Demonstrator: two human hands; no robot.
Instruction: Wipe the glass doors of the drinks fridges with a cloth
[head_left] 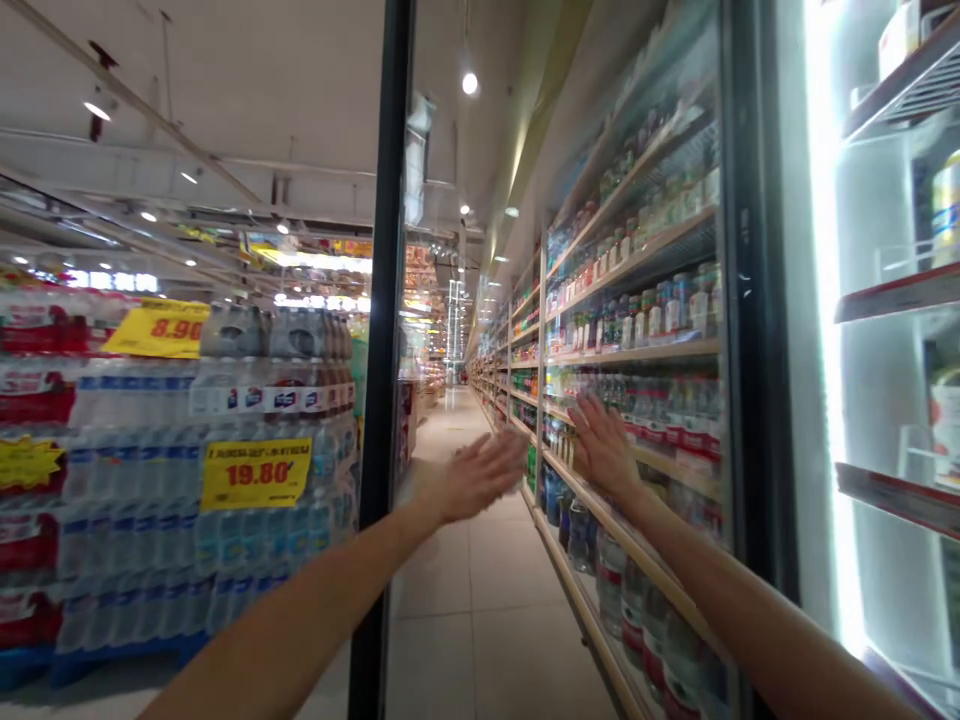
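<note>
A glass fridge door (386,300) with a dark frame stands swung out in front of me, and the shop aisle shows through its pane. My right hand (604,445) lies flat on the glass with its fingers spread and holds nothing. My left hand (480,475) reaches out beside it at the pane, fingers stretched and smeared by motion; nothing is in it. Both forearms extend from the bottom of the view.
The lit fridge interior (892,290) with wire shelves and a few cans is at the right. Through the glass, long shelves of bottles (637,330) line the aisle. Stacked packs of water bottles (225,480) with yellow price signs stand at the left. The tiled floor (480,600) runs ahead.
</note>
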